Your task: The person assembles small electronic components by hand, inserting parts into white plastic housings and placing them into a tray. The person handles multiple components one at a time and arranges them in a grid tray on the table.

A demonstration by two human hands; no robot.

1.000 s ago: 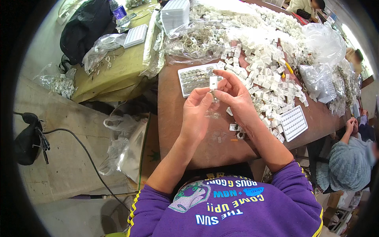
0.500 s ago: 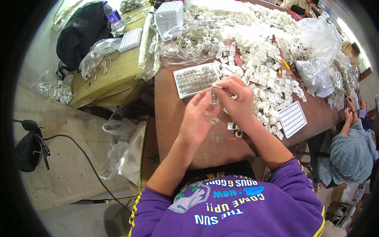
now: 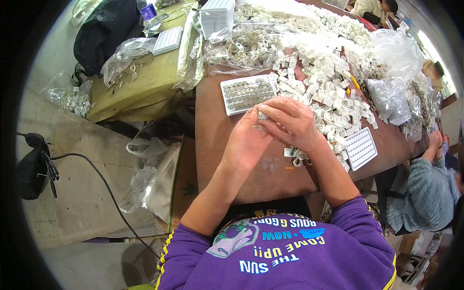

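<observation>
My left hand (image 3: pixel 247 142) and my right hand (image 3: pixel 294 124) meet above the brown tabletop (image 3: pixel 208 145). Between their fingertips is a small white plastic piece (image 3: pixel 262 116), mostly covered by the fingers. Both hands are closed in a pinch on it. Just beyond them lies a white tray (image 3: pixel 225 100) filled with rows of round silvery button cells (image 3: pixel 249 92). To the right of my right hand spreads a heap of small white plastic cases (image 3: pixel 321 92). Below my right wrist sit a few loose small parts (image 3: pixel 300 157).
A white tray with rows of small pockets (image 3: pixel 361 149) lies at the right. Stacked white trays (image 3: pixel 217 19) and a clear bag of small parts (image 3: pixel 241 50) stand at the back. Yellow-handled pliers (image 3: pixel 355 82) rest in the heap. Another person's sleeve (image 3: pixel 427 188) shows far right.
My hands have drawn closer together, and the right fingers now cover more of the small piece. The clear part seen dangling by my left fingers is now mostly hidden. The view has shifted slightly.
</observation>
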